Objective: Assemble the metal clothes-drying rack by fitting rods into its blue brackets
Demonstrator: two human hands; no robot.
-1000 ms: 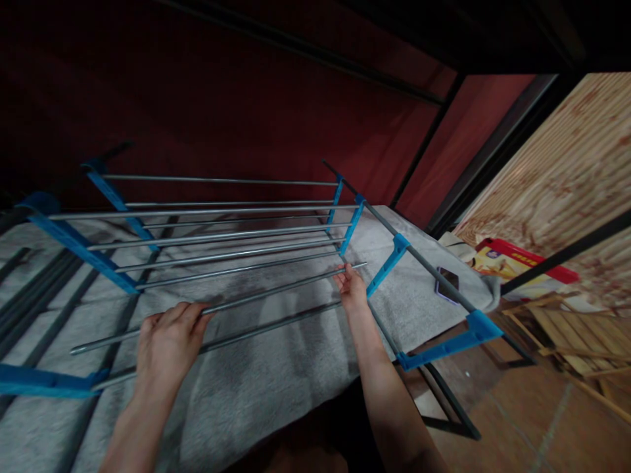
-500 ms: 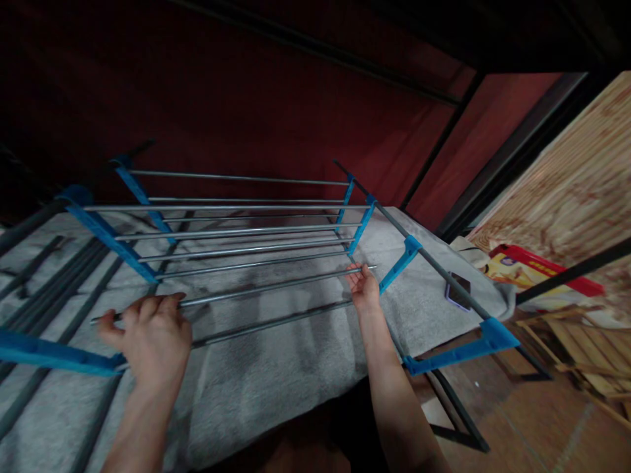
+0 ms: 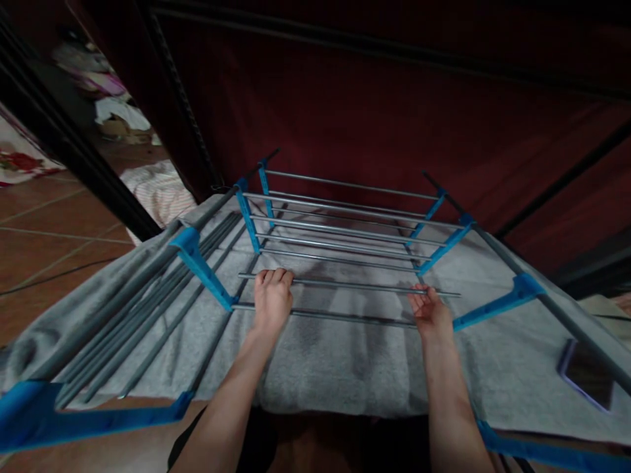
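A loose grey metal rod (image 3: 352, 285) lies level across both my hands. My left hand (image 3: 273, 297) is closed over it near its left end, knuckles up. Further right, my right hand (image 3: 432, 314) grips the rod from below with thumb and fingers, and the tip sticks out past it. Just under the loose rod, another rod (image 3: 345, 318) runs from the lower end of the left blue bracket (image 3: 206, 270) towards the right blue bracket (image 3: 500, 305). Behind my hands, several fitted rods (image 3: 340, 225) span the rack's far blue brackets (image 3: 248, 213).
Several spare rods (image 3: 172, 295) lie on the left of the grey cloth (image 3: 335, 374). A phone (image 3: 586, 374) rests at the right. Nearer me, blue brackets (image 3: 98, 424) jut out at both sides. A dark red panel (image 3: 369, 105) stands behind the rack.
The view has swung left, bringing the spare rods and left floor into sight. Both hands still hold the rod; it now sits more level, with its left end near the left bracket.
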